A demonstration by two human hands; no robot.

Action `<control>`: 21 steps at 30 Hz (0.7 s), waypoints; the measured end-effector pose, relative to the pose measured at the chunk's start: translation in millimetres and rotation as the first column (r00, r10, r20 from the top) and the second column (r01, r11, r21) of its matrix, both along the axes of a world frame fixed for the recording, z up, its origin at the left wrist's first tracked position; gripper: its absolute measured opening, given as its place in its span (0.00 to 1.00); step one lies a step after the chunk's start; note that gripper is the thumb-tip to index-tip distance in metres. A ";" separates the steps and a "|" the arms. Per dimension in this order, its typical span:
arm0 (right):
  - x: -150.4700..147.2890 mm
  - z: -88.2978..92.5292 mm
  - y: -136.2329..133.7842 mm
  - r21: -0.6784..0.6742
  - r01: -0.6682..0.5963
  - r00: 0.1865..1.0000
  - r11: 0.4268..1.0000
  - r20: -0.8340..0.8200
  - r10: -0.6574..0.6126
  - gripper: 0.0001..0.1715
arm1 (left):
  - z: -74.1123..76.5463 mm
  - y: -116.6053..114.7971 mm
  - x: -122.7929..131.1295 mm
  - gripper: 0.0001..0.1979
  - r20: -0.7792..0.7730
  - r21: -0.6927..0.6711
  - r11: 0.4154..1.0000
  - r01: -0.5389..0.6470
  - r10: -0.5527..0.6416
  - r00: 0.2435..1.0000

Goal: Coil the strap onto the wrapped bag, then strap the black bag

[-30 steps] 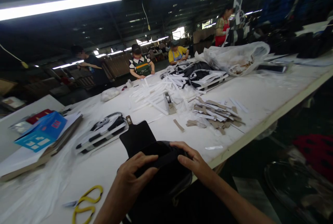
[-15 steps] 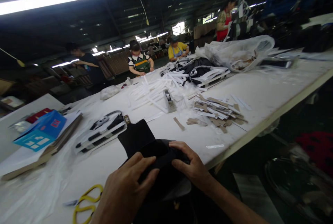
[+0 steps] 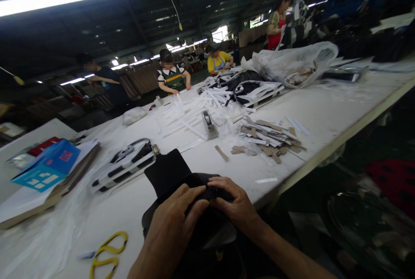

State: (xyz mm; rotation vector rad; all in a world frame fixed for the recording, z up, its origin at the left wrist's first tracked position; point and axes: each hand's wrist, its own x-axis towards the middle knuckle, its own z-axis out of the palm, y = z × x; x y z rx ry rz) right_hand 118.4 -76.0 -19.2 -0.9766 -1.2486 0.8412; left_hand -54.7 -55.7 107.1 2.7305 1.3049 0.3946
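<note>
A black bag [image 3: 168, 171] with its flap raised stands at the near edge of the table, in front of my body. My left hand [image 3: 175, 218] lies over its opening, thumb and fingers pinching the black rim. Close by on the right, my right hand [image 3: 235, 203] grips the same rim, its fingertips almost meeting the left ones. The bag's inside is dark, and its lower front is partly hidden by my hands. Yellow-handled scissors [image 3: 108, 248] lie on the table to the left of my left hand.
On the white table [image 3: 324, 119] are a blue box [image 3: 47, 164] on stacked boards, a wrapped bag part [image 3: 125, 164], a tape dispenser [image 3: 209, 125], cardboard strips [image 3: 270, 136] and a clear plastic sack [image 3: 298, 61]. Several people are at work beyond.
My left hand has shifted right along the bag's rim, closer to my right hand. The view has moved slightly; the scissors and other table items stay put.
</note>
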 end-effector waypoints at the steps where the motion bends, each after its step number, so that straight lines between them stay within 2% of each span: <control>1: 1.2 0.3 -0.2 -0.004 -0.016 1.000 1.000 -0.008 0.016 0.17 | -0.7 2.7 -0.7 0.13 0.033 -0.035 0.999 -0.021 0.023 0.999; 4: 5.7 1.1 -0.2 0.001 -0.076 0.996 0.997 -0.050 0.076 0.17 | -6.2 7.8 -3.0 0.10 0.120 -0.080 0.997 -0.011 0.021 0.993; 7: 9.0 0.7 1.1 0.012 -0.107 0.990 0.994 -0.095 0.108 0.18 | -17.5 6.0 -6.3 0.11 0.150 0.031 0.999 0.035 -0.039 0.988; 11: 6.7 -1.4 4.6 0.003 -0.088 0.991 0.996 -0.104 0.087 0.17 | -30.6 -5.4 -10.4 0.15 -0.024 0.297 0.951 0.090 -0.087 0.996; 15: -0.2 -2.0 7.9 -0.002 -0.031 0.997 1.000 -0.073 0.031 0.18 | -30.5 -15.1 -7.5 0.14 -0.184 0.462 0.876 0.140 -0.060 0.981; 18: -2.5 -1.1 9.0 -0.004 -0.001 0.999 1.000 -0.034 0.001 0.18 | -26.7 -13.0 -1.6 0.13 -0.184 0.453 0.879 0.150 -0.073 0.980; 21: 1.1 0.3 8.9 -0.020 -0.027 0.999 0.999 -0.021 0.027 0.19 | -25.2 -0.5 1.2 0.12 -0.048 0.326 0.939 0.113 -0.103 0.994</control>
